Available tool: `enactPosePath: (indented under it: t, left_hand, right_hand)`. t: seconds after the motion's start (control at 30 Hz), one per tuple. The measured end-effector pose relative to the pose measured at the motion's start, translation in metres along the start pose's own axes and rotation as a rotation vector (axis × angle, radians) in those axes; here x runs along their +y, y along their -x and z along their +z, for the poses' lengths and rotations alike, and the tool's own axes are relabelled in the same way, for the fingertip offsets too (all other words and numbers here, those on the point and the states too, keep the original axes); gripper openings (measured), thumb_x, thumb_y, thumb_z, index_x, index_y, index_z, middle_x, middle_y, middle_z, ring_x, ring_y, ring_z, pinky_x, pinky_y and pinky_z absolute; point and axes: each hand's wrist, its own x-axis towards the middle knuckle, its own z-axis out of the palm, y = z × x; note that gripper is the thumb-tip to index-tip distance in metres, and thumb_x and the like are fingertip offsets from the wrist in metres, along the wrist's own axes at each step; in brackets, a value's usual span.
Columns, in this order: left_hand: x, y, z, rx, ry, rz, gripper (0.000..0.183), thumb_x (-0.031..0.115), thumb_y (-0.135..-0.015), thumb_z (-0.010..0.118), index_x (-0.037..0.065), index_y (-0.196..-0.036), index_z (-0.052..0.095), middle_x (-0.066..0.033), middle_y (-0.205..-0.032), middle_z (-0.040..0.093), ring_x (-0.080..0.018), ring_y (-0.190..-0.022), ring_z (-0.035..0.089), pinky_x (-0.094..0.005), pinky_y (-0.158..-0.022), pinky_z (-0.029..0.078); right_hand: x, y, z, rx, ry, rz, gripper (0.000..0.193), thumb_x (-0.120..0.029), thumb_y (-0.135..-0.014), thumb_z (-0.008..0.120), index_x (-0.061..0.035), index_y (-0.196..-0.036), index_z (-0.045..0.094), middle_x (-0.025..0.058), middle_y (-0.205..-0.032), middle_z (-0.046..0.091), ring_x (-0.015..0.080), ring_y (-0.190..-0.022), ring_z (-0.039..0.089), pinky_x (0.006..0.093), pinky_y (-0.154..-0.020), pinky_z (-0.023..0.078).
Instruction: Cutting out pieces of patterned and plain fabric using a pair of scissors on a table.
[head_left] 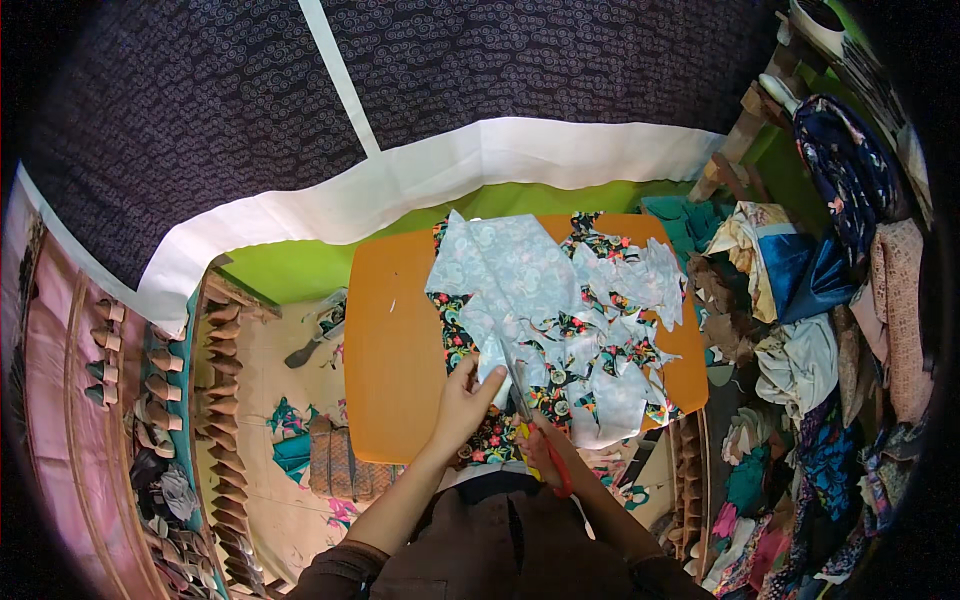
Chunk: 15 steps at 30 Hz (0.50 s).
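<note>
My right hand [541, 452] is wrapped round the red and yellow handles of a pair of scissors [517, 393]. Their long metal blades point away from me, up into the fabric. Just left of the blades, my left hand [466, 405] pinches the edge of a pale-backed piece of fabric [505, 265]. Beneath and around this piece lies black floral fabric [490, 437] with red, pink and green flowers. Several cut, jagged scraps [610, 395] spread to the right, pale side up. Whether the blades are apart is too small to tell.
The fabric lies on an orange-brown table [385, 340] with rounded corners. Racks of wooden shoe forms [224, 400] stand at the left. Heaped cloths [797, 365] crowd the right side. A dark patterned curtain [540, 70] with a white border hangs at the far side.
</note>
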Motion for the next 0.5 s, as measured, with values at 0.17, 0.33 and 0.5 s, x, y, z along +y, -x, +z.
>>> enactPosePath:
  t: [0.17, 0.33, 0.5]
  left_hand:
    - [-0.01, -0.005, -0.008, 0.021, -0.077, 0.019, 0.016, 0.014, -0.083, 0.055, 0.0, -0.089, 0.052, 0.0008, -0.071, 0.054, -0.0033, -0.059, 0.047, -0.0182, -0.051, 0.037]
    - [-0.013, -0.001, -0.001, 0.02, 0.094, 0.043, 0.015, 0.012, -0.083, 0.055, -0.001, -0.089, 0.053, 0.0008, -0.072, 0.055, -0.0021, -0.059, 0.045, -0.0169, -0.052, 0.036]
    - [-0.012, -0.002, -0.004, -0.004, 0.07, -0.028, 0.014, 0.013, -0.083, 0.055, 0.0, -0.086, 0.054, 0.0014, -0.069, 0.054, -0.0015, -0.057, 0.044, -0.0169, -0.05, 0.034]
  right_hand:
    - [0.008, -0.001, -0.003, -0.011, 0.147, -0.143, 0.045, -0.046, -0.087, 0.036, -0.0034, -0.103, 0.041, 0.0021, -0.067, 0.045, 0.0098, -0.06, 0.042, 0.0266, -0.054, 0.035]
    - [-0.005, 0.007, 0.008, 0.002, -0.021, -0.096, 0.05, -0.055, -0.083, 0.038, -0.0094, -0.102, 0.041, -0.0033, -0.07, 0.039, 0.003, -0.056, 0.033, 0.0166, -0.047, 0.028]
    - [-0.015, 0.011, 0.007, 0.013, 0.096, -0.249, 0.023, -0.018, -0.091, 0.037, -0.0014, -0.106, 0.042, -0.0012, -0.075, 0.046, 0.0046, -0.062, 0.041, 0.0163, -0.056, 0.035]
